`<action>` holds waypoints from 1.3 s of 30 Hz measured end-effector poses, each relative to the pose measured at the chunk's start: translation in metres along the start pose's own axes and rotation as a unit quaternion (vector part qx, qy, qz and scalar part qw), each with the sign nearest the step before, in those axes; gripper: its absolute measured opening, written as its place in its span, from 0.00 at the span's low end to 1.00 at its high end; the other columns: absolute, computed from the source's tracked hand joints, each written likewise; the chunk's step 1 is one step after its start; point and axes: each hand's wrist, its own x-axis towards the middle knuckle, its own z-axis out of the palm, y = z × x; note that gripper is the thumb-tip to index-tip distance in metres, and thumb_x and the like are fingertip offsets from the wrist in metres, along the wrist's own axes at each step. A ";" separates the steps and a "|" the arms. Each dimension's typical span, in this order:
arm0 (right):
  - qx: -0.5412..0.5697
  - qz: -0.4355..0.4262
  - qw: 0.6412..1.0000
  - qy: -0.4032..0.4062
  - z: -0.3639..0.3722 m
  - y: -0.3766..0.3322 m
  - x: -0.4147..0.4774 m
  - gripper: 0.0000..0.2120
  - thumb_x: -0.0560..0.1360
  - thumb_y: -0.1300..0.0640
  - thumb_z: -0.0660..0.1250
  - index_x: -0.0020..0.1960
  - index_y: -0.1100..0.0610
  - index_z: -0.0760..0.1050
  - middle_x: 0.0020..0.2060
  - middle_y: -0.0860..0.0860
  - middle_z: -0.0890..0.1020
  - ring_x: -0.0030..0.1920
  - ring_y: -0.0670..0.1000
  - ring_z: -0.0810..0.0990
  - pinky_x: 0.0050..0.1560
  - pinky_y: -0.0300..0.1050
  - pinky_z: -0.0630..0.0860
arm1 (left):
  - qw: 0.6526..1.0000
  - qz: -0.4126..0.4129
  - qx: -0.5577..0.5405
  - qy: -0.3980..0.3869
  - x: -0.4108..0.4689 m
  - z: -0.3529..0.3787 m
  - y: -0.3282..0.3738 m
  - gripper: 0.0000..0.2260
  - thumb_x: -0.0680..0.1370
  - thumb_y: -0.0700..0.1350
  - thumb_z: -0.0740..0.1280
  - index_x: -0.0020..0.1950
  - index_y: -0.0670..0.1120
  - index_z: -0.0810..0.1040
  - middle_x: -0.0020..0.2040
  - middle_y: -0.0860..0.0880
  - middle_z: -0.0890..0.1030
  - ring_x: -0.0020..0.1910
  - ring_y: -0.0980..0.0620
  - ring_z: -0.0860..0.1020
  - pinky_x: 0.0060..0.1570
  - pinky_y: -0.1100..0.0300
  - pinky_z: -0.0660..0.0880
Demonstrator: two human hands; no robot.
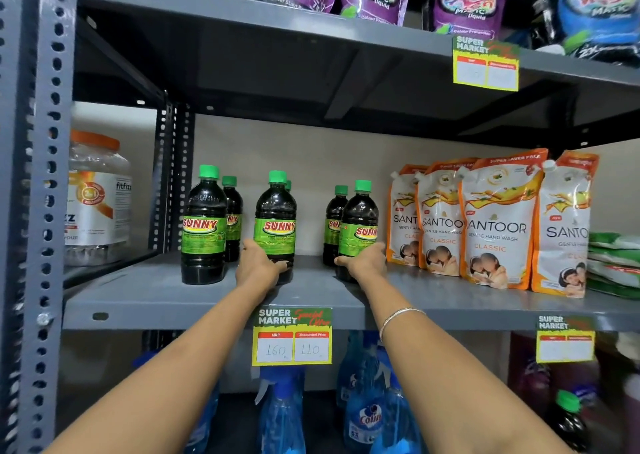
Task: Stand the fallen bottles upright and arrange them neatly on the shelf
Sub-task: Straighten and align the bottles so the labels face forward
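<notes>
Several dark Sunny bottles with green caps and green labels stand upright on the grey middle shelf (145, 301), in three front-and-back pairs. The left front bottle (203, 225) stands free, with another (232, 218) behind it. My left hand (258, 266) wraps the base of the middle front bottle (276, 221); a further cap peeks out behind it. My right hand (367, 261) holds the base of the right front bottle (360, 225), in front of a rear bottle (334, 221). None of the bottles lies on its side.
White-and-orange Santoor hand wash pouches (498, 225) stand close to the right of the bottles, green packs (613, 263) beyond them. A clear jar (98, 193) sits left of the upright post. Detergent pouches fill the shelf above; blue spray bottles (363, 415) stand below. A price tag (292, 337) hangs off the shelf edge.
</notes>
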 end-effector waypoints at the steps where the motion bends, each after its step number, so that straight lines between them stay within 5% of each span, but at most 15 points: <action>1: -0.002 -0.001 1.000 0.002 -0.001 0.000 -0.003 0.37 0.66 0.54 0.78 0.65 0.61 0.61 0.63 0.59 0.75 0.64 0.60 0.74 0.59 0.54 0.73 | 1.000 -0.002 -0.004 -0.002 0.000 -0.001 0.000 0.25 0.72 0.43 0.72 0.62 0.37 0.62 0.60 0.38 0.74 0.56 0.38 0.75 0.52 0.49 0.72; 9: -0.026 -0.009 1.000 0.012 -0.013 0.002 -0.023 0.39 0.65 0.51 0.78 0.66 0.61 0.60 0.63 0.58 0.75 0.63 0.60 0.75 0.58 0.55 0.73 | 0.998 -0.010 -0.055 -0.021 -0.003 -0.006 0.002 0.24 0.71 0.41 0.73 0.59 0.39 0.62 0.57 0.37 0.75 0.52 0.37 0.77 0.51 0.42 0.76; 18: -0.027 -0.015 0.999 0.010 -0.015 0.003 -0.026 0.39 0.66 0.51 0.77 0.67 0.62 0.59 0.64 0.59 0.74 0.64 0.60 0.74 0.58 0.55 0.73 | 0.998 0.020 -0.044 -0.048 0.003 -0.008 -0.003 0.20 0.72 0.41 0.72 0.54 0.42 0.62 0.59 0.38 0.75 0.56 0.39 0.75 0.50 0.50 0.73; 32: -0.022 -0.021 1.000 -0.001 -0.015 0.003 -0.024 0.40 0.66 0.51 0.77 0.68 0.63 0.58 0.65 0.59 0.73 0.65 0.60 0.74 0.58 0.55 0.73 | 0.993 0.028 -0.082 -0.085 0.005 -0.006 -0.006 0.22 0.74 0.38 0.69 0.63 0.38 0.62 0.60 0.37 0.74 0.57 0.41 0.74 0.53 0.51 0.71; 39: -0.028 -0.020 0.999 0.023 -0.009 0.003 -0.025 0.47 0.62 0.48 0.79 0.69 0.63 0.56 0.66 0.59 0.72 0.67 0.60 0.72 0.60 0.58 0.73 | 0.993 0.031 -0.078 -0.078 0.008 -0.003 -0.008 0.19 0.74 0.39 0.70 0.58 0.42 0.62 0.60 0.38 0.75 0.57 0.41 0.74 0.53 0.50 0.72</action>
